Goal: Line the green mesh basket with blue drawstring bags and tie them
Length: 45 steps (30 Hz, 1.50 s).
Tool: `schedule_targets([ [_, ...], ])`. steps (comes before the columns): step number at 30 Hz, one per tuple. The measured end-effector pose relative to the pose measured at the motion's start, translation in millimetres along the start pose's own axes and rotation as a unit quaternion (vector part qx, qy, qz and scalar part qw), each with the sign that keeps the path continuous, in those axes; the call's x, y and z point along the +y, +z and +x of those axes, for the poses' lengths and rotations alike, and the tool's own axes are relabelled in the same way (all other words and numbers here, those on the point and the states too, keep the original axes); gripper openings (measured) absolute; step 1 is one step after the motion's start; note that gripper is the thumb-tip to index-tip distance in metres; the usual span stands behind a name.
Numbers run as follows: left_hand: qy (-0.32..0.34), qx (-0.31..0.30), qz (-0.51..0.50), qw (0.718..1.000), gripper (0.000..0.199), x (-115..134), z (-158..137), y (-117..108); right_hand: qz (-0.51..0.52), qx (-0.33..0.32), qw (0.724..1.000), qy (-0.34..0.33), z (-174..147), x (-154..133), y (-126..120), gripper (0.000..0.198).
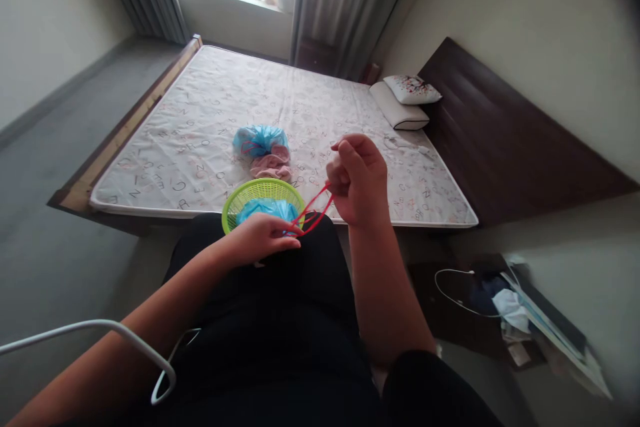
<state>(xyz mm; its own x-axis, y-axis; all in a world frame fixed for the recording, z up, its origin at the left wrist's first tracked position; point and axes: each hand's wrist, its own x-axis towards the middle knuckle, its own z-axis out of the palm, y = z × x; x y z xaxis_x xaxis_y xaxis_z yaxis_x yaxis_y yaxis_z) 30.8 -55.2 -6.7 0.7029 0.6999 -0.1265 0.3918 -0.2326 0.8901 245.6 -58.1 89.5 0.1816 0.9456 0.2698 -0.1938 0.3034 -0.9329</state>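
Seemingly looped, the red cord (321, 216) slants up rightward.

The blue bags (267, 207) look glossy plastic, the basket (229, 212) plastic, the pink bundle (273, 165) matt cloth.

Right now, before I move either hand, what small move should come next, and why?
I'd probably steady the left hand and gently draw the right hand away: the red cord spans both, its strands spread rather than pulled together. Go lightly, as the blue bag in the green basket sits just behind the left fingers.
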Motion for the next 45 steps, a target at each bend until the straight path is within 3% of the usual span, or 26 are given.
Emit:
schedule_targets([
  [2,0.004,-0.029,-0.004,1.0,0.036,1.6,0.6,5.0,-0.013,-0.019,0.999,-0.028,4.3,-2.0,9.2,0.036],
  [5,0.007,-0.018,-0.054,0.998,0.037,3.0,-1.6,2.3,-0.089,-0.09,0.99,-0.061,9.5,7.9,13.8,0.039],
  [10,-0.042,0.006,-0.251,0.967,0.055,-3.5,-7.4,-12.5,-0.277,-0.236,0.931,-0.011,-1.7,46.7,0.3,0.061],
  [14,-0.045,0.048,-0.367,0.928,0.057,-11.8,-9.3,-16.6,-0.27,-0.233,0.928,0.107,-23.7,74.7,-14.7,0.071],
  [17,-0.047,0.061,-0.403,0.912,0.058,-15.1,-8.4,-16.6,-0.246,-0.22,0.931,0.156,-32.6,82.9,-23.4,0.054],
  [20,-0.081,0.115,-0.412,0.9,0.063,-16.3,-5.1,-14.4,-0.23,-0.186,0.943,0.155,-33.2,79.9,-29.3,0.028],
  [23,-0.122,0.155,-0.413,0.889,0.066,-16.9,-0.8,-8.8,-0.219,-0.182,0.945,0.159,-35.2,72.2,-28.5,0.028],
  [26,-0.119,0.192,-0.424,0.877,0.057,-16.8,2.0,-2.8,-0.227,-0.237,0.93,0.165,-44.7,67.5,-19.0,0.024],
  [28,-0.114,0.204,-0.463,0.855,0.047,-16.2,2.6,-1.1,-0.236,-0.276,0.918,0.156,-53.0,67.2,-11.0,0.019],
  [32,-0.152,0.166,-0.572,0.789,0.03,-15.3,1.6,-5.6,-0.272,-0.32,0.898,0.132,-62.2,69.3,-3.0,0.022],
  [35,-0.142,0.164,-0.607,0.764,0.025,-15.3,-0.5,-11.8,-0.305,-0.255,0.915,0.071,-58.3,72.1,-3.8,0.027],
  [38,-0.092,0.115,-0.583,0.799,0.034,-14.7,-4.7,-16.1,-0.306,-0.133,0.942,-0.026,-48.2,76.5,-3.6,0.016],
  [40,-0.069,0.059,-0.528,0.845,0.043,-13.7,-8.3,-17.9,-0.278,-0.184,0.942,-0.038,-40.8,79.6,-2.1,0.017],
  [43,-0.054,0.027,-0.418,0.907,0.052,-12.4,-13.0,-20.9,-0.214,-0.328,0.919,0.05,-32.6,83.8,0.0,0.022],
  [45,-0.045,0.038,-0.364,0.93,0.054,-12.2,-14.3,-23.5,-0.187,-0.35,0.912,0.102,-30.3,87.3,0.6,0.019],
])
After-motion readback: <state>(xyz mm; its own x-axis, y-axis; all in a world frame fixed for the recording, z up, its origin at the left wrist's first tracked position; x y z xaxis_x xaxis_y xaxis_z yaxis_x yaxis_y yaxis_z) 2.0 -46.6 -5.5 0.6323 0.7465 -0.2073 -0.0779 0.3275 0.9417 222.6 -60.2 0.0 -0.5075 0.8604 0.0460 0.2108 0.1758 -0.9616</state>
